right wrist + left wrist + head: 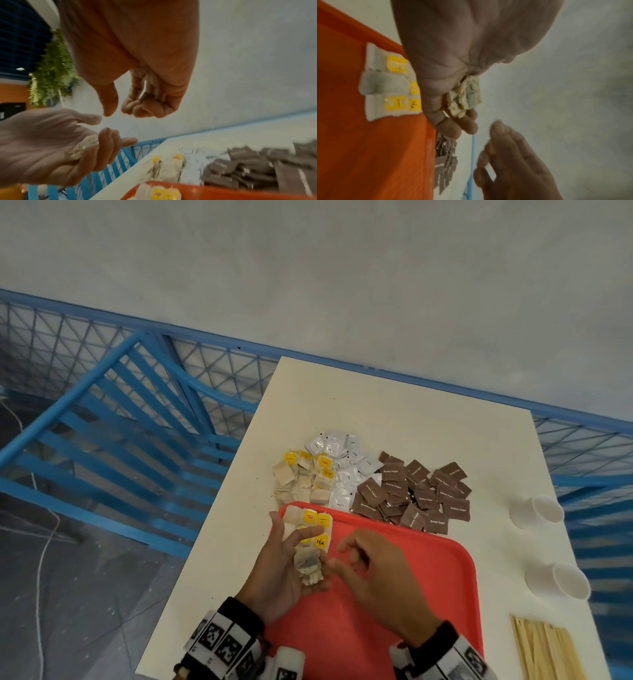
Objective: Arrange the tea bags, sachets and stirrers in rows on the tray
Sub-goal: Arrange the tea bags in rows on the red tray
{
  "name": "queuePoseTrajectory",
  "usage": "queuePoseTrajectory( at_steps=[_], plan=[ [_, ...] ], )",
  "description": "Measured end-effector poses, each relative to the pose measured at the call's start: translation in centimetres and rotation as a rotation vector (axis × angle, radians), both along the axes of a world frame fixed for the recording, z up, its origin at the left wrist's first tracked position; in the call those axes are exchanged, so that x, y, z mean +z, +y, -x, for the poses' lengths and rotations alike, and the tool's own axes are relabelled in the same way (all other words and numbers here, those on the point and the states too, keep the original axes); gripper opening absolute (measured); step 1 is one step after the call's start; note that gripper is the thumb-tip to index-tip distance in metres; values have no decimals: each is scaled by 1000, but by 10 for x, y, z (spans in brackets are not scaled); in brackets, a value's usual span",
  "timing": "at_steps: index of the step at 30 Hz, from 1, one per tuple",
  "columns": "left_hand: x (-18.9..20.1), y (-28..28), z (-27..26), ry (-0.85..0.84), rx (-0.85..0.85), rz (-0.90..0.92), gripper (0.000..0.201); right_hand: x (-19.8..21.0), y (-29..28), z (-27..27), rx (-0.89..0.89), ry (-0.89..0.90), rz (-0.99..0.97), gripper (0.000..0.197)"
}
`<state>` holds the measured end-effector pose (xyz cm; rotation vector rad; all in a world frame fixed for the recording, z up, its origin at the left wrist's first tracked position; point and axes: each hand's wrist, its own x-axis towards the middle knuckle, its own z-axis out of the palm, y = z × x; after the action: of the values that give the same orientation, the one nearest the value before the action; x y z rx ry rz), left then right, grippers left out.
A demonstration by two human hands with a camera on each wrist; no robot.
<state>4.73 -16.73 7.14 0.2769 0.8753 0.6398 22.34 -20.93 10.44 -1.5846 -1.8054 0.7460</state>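
A red tray [428, 577] lies on the white table in front of me. Several yellow-tagged tea bags [313, 522] lie side by side in its far left corner, also seen in the left wrist view [385, 83]. My left hand [308, 549] hovers over that corner, palm up, its fingers curled round a bunch of tea bags [308, 568] [465, 97]. My right hand [346, 556] hangs just right of the bunch with loosely curled fingers and holds nothing [118, 112].
Beyond the tray lie a loose heap of tea bags [305, 481], white sachets [342, 463] and brown sugar sachets [414, 494]. Two white paper cups [539, 510] lie on their sides at the right edge. Wooden stirrers [544, 652] lie near the right front corner. Blue railings surround the table.
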Motion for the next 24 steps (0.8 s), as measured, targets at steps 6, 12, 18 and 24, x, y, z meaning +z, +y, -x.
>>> queuePoseTrajectory(
  at_steps=[6,12,18,24],
  plan=[
    [13,-6,-22,-28,-77,20,91,3,-13,0,242,-355,-101,30],
    [19,-15,-32,42,-142,-38,95,4,-20,-7,202,-371,-28,21],
    [24,-16,-38,92,-178,-181,91,30,-13,-17,115,-58,-95,15],
    [41,-13,-33,316,-290,-499,51,58,-5,-47,-41,189,163,10]
  ],
)
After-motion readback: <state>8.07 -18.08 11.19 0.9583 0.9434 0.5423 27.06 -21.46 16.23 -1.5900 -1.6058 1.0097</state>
